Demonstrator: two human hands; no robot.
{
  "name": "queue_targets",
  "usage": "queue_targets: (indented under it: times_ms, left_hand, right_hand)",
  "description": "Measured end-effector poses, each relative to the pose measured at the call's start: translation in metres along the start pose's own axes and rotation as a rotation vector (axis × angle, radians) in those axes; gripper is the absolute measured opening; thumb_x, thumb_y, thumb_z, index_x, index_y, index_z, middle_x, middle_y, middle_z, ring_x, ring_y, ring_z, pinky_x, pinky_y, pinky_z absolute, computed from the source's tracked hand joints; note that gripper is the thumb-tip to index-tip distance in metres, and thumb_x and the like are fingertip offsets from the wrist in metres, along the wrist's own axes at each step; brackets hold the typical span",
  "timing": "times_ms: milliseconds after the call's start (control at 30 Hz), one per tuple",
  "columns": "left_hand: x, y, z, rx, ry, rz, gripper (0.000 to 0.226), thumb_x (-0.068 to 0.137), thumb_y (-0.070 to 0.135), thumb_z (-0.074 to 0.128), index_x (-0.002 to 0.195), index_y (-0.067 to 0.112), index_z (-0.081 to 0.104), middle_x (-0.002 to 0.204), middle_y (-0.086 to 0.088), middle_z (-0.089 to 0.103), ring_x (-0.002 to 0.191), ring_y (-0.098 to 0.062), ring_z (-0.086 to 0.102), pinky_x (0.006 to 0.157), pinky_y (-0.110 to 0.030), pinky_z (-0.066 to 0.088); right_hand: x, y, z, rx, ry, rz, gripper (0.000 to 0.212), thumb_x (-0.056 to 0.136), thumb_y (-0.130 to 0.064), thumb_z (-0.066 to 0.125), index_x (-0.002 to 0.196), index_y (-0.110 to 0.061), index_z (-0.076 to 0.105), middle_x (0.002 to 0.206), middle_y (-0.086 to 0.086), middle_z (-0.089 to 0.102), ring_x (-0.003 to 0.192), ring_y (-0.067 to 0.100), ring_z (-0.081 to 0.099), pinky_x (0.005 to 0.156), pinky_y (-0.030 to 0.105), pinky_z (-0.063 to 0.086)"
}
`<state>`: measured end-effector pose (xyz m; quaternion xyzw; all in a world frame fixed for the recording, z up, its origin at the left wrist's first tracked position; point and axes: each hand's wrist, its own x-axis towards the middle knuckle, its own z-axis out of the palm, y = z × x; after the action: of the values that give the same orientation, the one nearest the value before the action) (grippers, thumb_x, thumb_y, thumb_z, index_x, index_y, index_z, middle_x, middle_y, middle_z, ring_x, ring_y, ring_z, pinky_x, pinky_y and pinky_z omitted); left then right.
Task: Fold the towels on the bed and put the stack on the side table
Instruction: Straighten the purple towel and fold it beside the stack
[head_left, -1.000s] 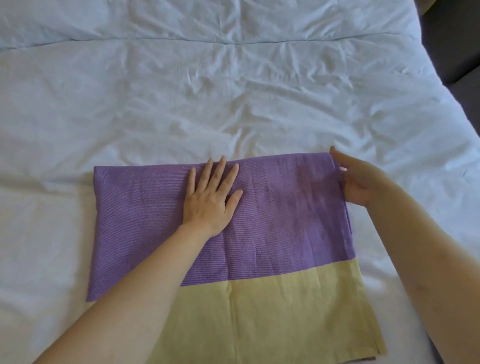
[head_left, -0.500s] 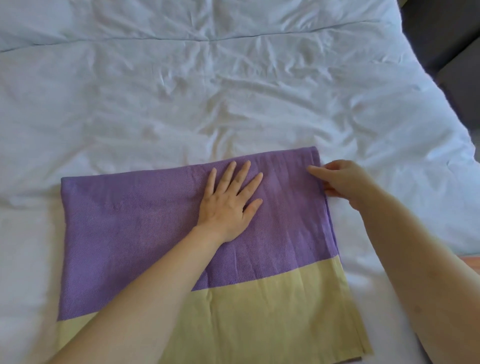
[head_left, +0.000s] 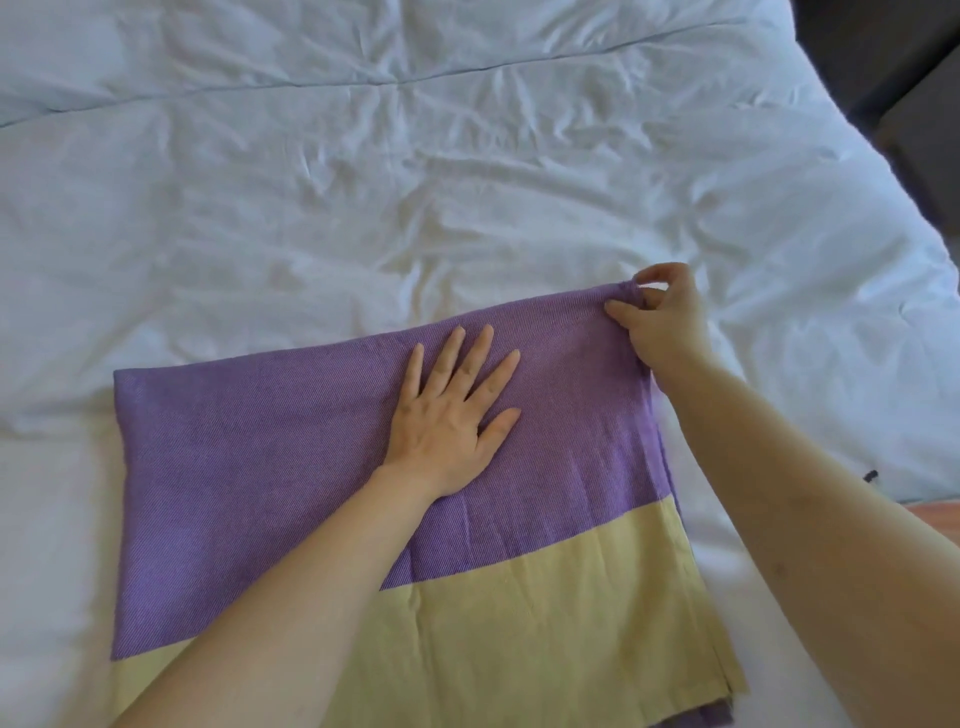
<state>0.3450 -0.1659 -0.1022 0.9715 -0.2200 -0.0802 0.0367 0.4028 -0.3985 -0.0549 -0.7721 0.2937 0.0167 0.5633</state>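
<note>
A folded towel, purple in its far part and pale yellow in its near part, lies flat on the white bed. My left hand rests flat on the purple part, fingers spread, palm down. At the towel's far right corner my right hand pinches the fabric between thumb and fingers, and the corner is lifted slightly. The towel's near edge runs out of view at the bottom.
The wrinkled white duvet covers most of the view, with a seam across its far part. Dark furniture stands past the bed's right edge. A strip of reddish floor shows at the right.
My right hand has moved from the towel's right edge to its far right corner and pinched it. The left hand stays pressed flat on the purple part.
</note>
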Motion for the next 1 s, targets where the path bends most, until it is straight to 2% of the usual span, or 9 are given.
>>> queue_targets:
  times_ms: [133,233,333,400,600,700,800,900,1000]
  left_hand:
    - [0.0,-0.003,0.001,-0.01,-0.043,0.001,0.063,0.09,0.067,-0.002,0.148,0.044,-0.011,0.157,0.011,-0.02,0.144,-0.014,-0.025,0.114,-0.047,-0.019]
    - [-0.006,-0.008,-0.001,0.005,0.006,-0.023,0.062,0.093,0.065,0.004,0.15,0.04,-0.004,0.159,0.009,-0.013,0.146,-0.015,-0.018,0.116,-0.046,-0.013]
    - [-0.019,-0.021,0.0,0.002,0.026,-0.131,0.062,0.094,0.062,0.008,0.15,0.038,0.003,0.16,0.008,-0.004,0.148,-0.015,-0.009,0.118,-0.045,-0.007]
    - [-0.034,-0.042,0.0,-0.013,0.031,-0.252,0.064,0.091,0.061,0.012,0.15,0.036,0.013,0.16,0.006,0.007,0.148,-0.017,0.005,0.118,-0.046,0.001]
    - [-0.096,-0.143,-0.008,0.05,-0.022,-0.649,0.065,0.094,0.062,0.007,0.152,0.033,0.012,0.161,0.003,0.007,0.148,-0.022,0.005,0.118,-0.047,0.002]
    - [-0.129,-0.164,-0.013,-0.067,0.008,-0.832,0.067,0.094,0.061,0.017,0.153,0.03,0.007,0.162,-0.001,0.001,0.148,-0.026,0.0,0.117,-0.05,0.001]
    - [-0.174,-0.157,-0.016,-0.254,0.127,-0.896,0.071,0.096,0.05,0.04,0.153,0.016,0.015,0.157,-0.016,0.02,0.142,-0.035,0.022,0.115,-0.048,0.018]
    - [-0.224,-0.143,-0.009,-0.492,0.2,-0.842,0.063,0.092,0.036,0.057,0.142,0.005,0.037,0.134,-0.019,0.049,0.122,-0.036,0.046,0.1,-0.044,0.039]
    - [-0.273,-0.132,-0.002,-0.795,0.155,-0.914,0.037,0.086,0.039,0.066,0.116,0.02,0.057,0.103,0.002,0.064,0.095,-0.018,0.06,0.073,-0.029,0.045]
  right_hand:
    - [-0.002,0.01,0.01,-0.251,0.126,-0.205,0.035,0.089,-0.011,0.057,0.122,-0.014,0.045,0.114,0.001,0.058,0.107,0.022,0.055,0.091,0.029,0.041]
    - [-0.027,0.009,0.026,-0.501,0.269,-0.526,0.043,0.09,-0.022,0.053,0.132,-0.016,0.047,0.14,0.002,0.046,0.132,0.023,0.037,0.108,0.031,0.024]
    - [-0.067,0.03,0.055,-0.812,-0.136,-0.79,0.055,0.097,-0.047,0.036,0.147,-0.024,0.033,0.157,-0.005,0.026,0.146,0.018,0.015,0.117,0.036,0.009]
    - [-0.073,0.052,0.054,-1.043,-0.276,-0.714,0.065,0.095,-0.061,0.023,0.152,-0.029,0.018,0.16,-0.009,0.012,0.148,0.014,0.003,0.119,0.034,0.0]
    - [-0.056,0.06,0.02,-1.108,-0.018,-0.382,0.069,0.096,-0.056,0.022,0.153,-0.019,0.013,0.161,-0.004,0.001,0.148,0.019,-0.006,0.119,0.039,-0.007]
    - [-0.097,0.052,0.042,-1.009,-0.044,-0.52,0.063,0.099,-0.047,0.028,0.153,-0.018,0.015,0.16,-0.002,-0.001,0.148,0.019,-0.006,0.12,0.038,-0.005]
    - [-0.168,0.064,0.079,-0.913,-0.294,-0.657,0.06,0.097,-0.05,0.026,0.152,-0.027,0.017,0.159,-0.008,0.004,0.148,0.016,-0.004,0.12,0.037,-0.002]
    - [-0.217,0.096,0.095,-1.081,-0.38,-0.675,0.059,0.097,-0.055,0.019,0.151,-0.032,0.015,0.159,-0.012,0.002,0.148,0.014,-0.006,0.12,0.037,-0.004]
    - [-0.238,0.111,0.093,-1.097,-0.335,-0.611,0.059,0.096,-0.054,0.02,0.151,-0.031,0.015,0.159,-0.011,0.005,0.148,0.016,-0.001,0.119,0.036,-0.004]
